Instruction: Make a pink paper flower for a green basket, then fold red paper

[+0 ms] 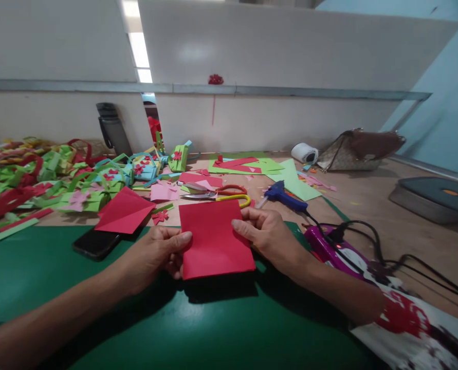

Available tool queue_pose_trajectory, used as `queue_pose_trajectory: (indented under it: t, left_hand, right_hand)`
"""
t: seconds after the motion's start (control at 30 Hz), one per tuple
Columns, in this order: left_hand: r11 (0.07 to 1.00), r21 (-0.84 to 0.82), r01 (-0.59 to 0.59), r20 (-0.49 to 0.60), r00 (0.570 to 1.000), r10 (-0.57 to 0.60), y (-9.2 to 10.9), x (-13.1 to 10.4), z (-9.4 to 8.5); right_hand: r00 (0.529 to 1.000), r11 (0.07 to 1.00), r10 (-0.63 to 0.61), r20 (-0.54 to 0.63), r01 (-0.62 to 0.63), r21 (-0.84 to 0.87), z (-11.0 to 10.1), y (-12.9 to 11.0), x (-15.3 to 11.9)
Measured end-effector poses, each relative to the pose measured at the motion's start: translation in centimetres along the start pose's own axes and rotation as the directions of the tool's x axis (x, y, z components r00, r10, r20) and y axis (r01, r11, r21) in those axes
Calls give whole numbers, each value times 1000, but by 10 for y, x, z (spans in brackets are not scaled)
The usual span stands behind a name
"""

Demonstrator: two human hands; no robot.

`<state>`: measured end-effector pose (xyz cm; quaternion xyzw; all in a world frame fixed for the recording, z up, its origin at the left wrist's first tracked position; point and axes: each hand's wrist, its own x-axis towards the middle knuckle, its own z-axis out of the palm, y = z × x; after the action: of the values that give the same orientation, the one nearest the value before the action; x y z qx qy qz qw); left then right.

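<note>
A rectangle of red paper (217, 241) is held up over the green mat (213, 329), its shadow falling below. My left hand (167, 249) pinches its left edge, thumb on the front and fingers behind. At the upper right edge my right hand (265, 234) grips the same paper, thumb also in front. Just behind the paper lie scissors (232, 199) with a yellow and orange handle. A blue glue gun (286, 196) rests beyond my right hand. More red paper (126, 210) lies partly over a black phone (95, 242) to the left.
Small green paper baskets (86, 198) and strips crowd the left side. Green sheets (248, 163) with red scraps lie at the back. A purple power strip (336, 252) with black cables sits right of my arm. A bottle (113, 128), handbag (362, 149) and grey case (433, 199) stand farther off.
</note>
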<state>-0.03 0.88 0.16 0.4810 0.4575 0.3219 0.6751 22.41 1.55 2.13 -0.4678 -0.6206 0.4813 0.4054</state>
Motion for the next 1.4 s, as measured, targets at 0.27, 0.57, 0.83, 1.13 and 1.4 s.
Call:
queue_pose_trajectory:
  t: [0.27, 0.57, 0.83, 1.13, 1.4]
  left_hand:
    - [962, 219, -166, -135, 971, 198, 13, -5, 4]
    - [-44, 801, -597, 356, 416, 836, 19, -20, -4]
    - [-233, 778, -584, 518, 385, 764, 1, -26, -11]
    - [-413, 717, -562, 693, 508, 511, -15, -30, 6]
    - [-229, 774, -590, 626, 663, 410, -31, -28, 12]
  right_hand:
    - [860, 689, -500, 102, 466, -555, -5, 0, -6]
    - [288, -281, -781, 555, 631, -723, -9, -8, -18]
    - [288, -328, -740, 608, 634, -700, -7, -5, -17]
    - [718, -28, -501, 483, 544, -838, 1, 19, -28]
    - [774, 112, -446, 450, 547, -830, -14, 31, -44]
